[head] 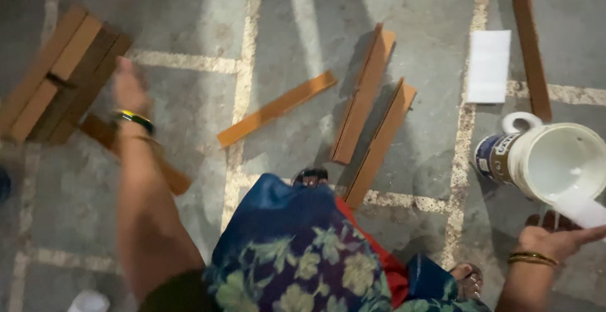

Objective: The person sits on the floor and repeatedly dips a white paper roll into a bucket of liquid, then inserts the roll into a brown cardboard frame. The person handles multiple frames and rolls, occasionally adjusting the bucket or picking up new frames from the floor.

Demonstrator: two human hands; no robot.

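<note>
Left hand (129, 88), blurred at upper left, reaches toward stacked wooden strips (60, 75); its fingers' state unclear; right hand (558, 233), fingers spread open, sits under a tipped white bucket (555, 160) at right; strips look stiff and light, best gripped mid-length.

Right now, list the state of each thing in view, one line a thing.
Tub: open, tipped on its side, white paste inside.
Right hand: open, palm up under the tub's mouth, a white strip on it.
Left hand: blurred, over a plank; grip unclear.
Plank stack: flat on the floor.
Three planks: apart, two on edge.
White sheet: flat.
</note>
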